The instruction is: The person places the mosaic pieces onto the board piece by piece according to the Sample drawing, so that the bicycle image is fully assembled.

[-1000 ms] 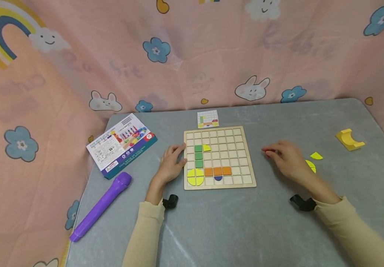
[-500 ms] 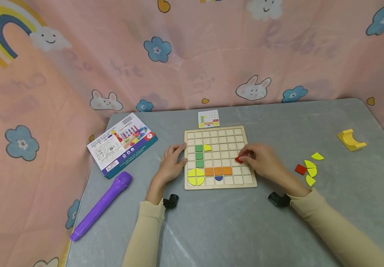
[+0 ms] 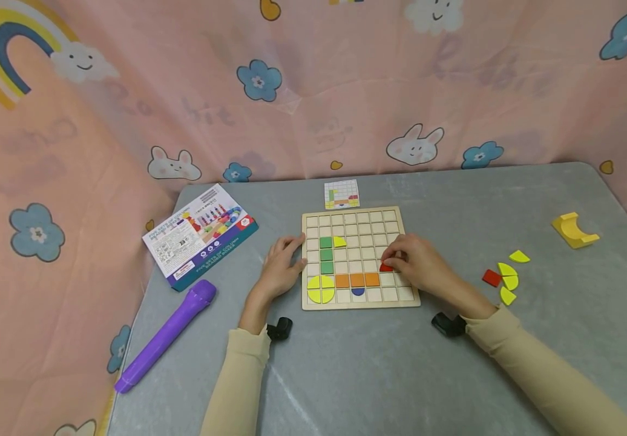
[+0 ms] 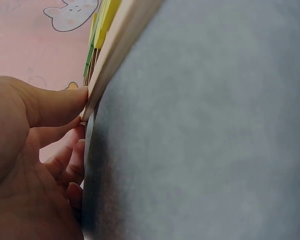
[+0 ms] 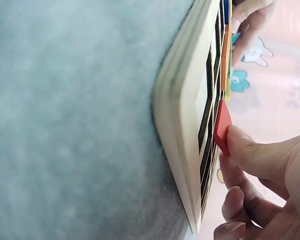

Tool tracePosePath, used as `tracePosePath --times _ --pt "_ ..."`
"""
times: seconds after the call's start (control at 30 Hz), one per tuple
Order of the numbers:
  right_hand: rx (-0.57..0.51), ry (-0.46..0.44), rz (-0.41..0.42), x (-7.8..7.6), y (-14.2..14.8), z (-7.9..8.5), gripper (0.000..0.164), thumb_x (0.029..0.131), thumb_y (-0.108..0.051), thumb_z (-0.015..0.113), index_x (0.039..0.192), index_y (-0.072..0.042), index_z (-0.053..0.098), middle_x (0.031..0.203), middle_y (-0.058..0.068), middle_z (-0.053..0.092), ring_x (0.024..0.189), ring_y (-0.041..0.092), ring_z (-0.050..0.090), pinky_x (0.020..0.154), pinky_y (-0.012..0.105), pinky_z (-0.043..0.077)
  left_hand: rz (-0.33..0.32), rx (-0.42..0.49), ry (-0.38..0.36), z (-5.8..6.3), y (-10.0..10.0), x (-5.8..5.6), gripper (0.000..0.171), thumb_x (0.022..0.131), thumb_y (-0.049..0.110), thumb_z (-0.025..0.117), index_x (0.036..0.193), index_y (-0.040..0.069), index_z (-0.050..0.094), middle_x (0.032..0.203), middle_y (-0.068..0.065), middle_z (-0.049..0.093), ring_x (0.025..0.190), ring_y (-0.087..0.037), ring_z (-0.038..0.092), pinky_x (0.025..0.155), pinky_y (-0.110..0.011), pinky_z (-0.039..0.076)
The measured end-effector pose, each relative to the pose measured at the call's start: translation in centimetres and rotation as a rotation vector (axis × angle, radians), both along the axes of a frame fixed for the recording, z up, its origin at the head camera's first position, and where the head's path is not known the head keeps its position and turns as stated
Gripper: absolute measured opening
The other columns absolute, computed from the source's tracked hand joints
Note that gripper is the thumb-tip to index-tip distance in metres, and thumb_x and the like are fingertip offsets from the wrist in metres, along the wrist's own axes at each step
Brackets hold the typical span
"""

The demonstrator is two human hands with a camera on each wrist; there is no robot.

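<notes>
On the table lies a wooden grid board [image 3: 368, 306]. Three green squares [image 3: 327, 255], a row of orange squares [image 3: 357, 280], a yellow circle of quarter pieces [image 3: 321, 289], one yellow quarter piece [image 3: 339, 241] and a blue half-round piece [image 3: 358, 292] sit on it. My left hand [image 3: 279, 266] rests at the board's left edge, thumb [image 4: 60, 106] and fingertips touching the side. Over the right part of the grid, my right hand [image 3: 419, 266] pinches a red tile [image 5: 223, 127] between thumb and finger. The tile tilts, its lower edge at the grid, just above the orange row's right end.
A pattern card [image 3: 342, 194] lies behind the board. To the right are a loose red square [image 3: 491, 278], several yellow quarter pieces [image 3: 508, 295] and a yellow curved block [image 3: 574, 232]. A box [image 3: 200, 236] and a purple microphone-shaped stick [image 3: 166, 336] lie left.
My right hand has carried the red tile leftward from beside the board onto its right part, then slightly lower. The loose red and yellow pieces it covered now show. The left hand stays put.
</notes>
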State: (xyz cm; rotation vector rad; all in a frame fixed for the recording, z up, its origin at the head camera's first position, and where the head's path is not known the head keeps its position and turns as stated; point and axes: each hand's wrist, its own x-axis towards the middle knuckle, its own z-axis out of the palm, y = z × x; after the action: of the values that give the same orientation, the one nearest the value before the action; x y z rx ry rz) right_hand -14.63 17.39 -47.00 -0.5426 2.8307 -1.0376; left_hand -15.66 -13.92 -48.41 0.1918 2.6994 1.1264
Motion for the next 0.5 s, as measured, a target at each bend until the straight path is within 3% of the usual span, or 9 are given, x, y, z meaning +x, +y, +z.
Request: tracePosePath --times 0.27,0.5 --pt "0.000 0.009 -0.020 0.0 -0.2 0.0 0.005 0.094 -0.006 0.079 0.093 -0.008 0.083 0.094 0.006 0.068 0.087 0.022 0.057 0.078 0.037 0.045 -0.001 0.010 0.000 0.2 0.0 0.1 0.058 0.106 0.015 0.061 0.162 0.011 0.045 0.160 -0.017 0.043 0.150 -0.037 0.034 0.119 -0.058 0.027" --pt "0.003 -0.056 -0.079 0.4 1.3 -0.1 0.010 0.095 -0.005 0.077 0.105 -0.002 0.079 0.097 0.013 0.068 0.088 0.026 0.057 0.078 0.039 0.047 0.000 0.009 0.001 0.2 0.0 0.1 0.058 0.106 0.015 0.061 0.162 0.011 0.045 0.159 -0.018 0.043 0.150 -0.037 0.034 0.119 -0.058 0.027"
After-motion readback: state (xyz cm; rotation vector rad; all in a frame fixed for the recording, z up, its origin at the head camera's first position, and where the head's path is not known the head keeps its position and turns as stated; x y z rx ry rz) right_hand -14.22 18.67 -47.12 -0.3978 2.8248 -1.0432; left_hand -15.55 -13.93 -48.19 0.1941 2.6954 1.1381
